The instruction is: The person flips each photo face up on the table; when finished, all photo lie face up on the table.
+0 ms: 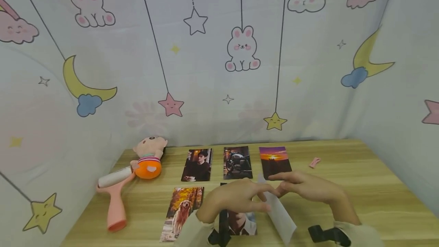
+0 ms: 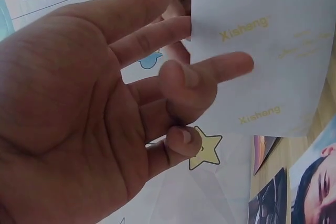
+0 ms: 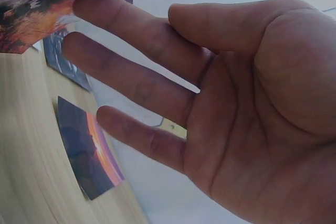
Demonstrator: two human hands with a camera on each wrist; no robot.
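Observation:
A photo print point(image 1: 279, 216) stands tilted between my hands, its white, yellow-lettered back point(image 2: 252, 35) towards my left hand. In the left wrist view, one finger of my left hand point(image 1: 236, 197) slips behind the print's edge and another lies across its back. My right hand point(image 1: 308, 188) is at the other side, fingers straight. One of those fingers overlaps the orange-and-dark picture side point(image 3: 37, 11) in the right wrist view; whether it touches cannot be told. Beneath my left hand lies a portrait photo point(image 1: 247, 226), partly hidden.
Photos of a seated person point(image 1: 197, 165), a motorcycle point(image 1: 237, 163) and a sunset point(image 1: 274, 159) form the back row. A dog photo point(image 1: 181, 212) lies nearer, at left. The pink lint roller point(image 1: 116, 201) and a plush toy point(image 1: 149, 159) are further left; a pink bow point(image 1: 314, 162) lies right.

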